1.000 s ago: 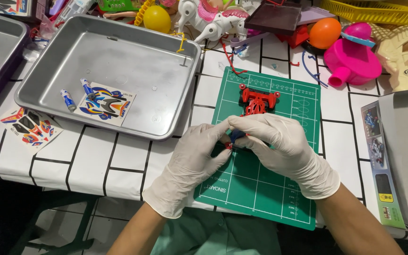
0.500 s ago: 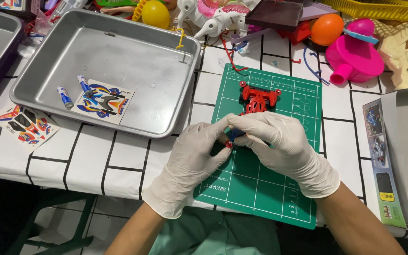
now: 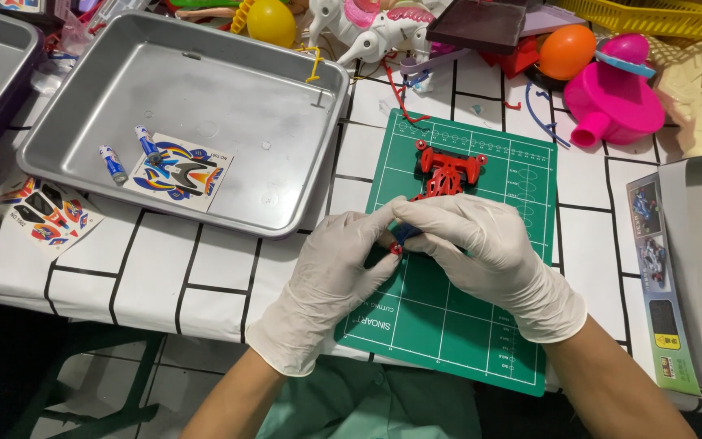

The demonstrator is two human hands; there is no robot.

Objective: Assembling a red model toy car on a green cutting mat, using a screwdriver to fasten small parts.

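Both hands wear white gloves and meet over a green cutting mat (image 3: 465,325). My left hand (image 3: 331,280) and my right hand (image 3: 481,252) pinch together a small blue and red part (image 3: 400,238), mostly hidden by the fingers. Just beyond the fingertips, a red toy car chassis (image 3: 447,171) lies on the far half of the mat.
A metal tray (image 3: 286,97) at the left holds two small batteries (image 3: 113,162) and a sticker sheet (image 3: 179,172). Another sticker sheet (image 3: 42,213) lies on the white tiled table. Toys crowd the far edge: a pink one (image 3: 611,97), orange ball (image 3: 566,50), yellow ball (image 3: 271,20). A box (image 3: 692,268) sits right.
The hands stay together on the small part over the mat. The view has shifted slightly; nothing else has moved.
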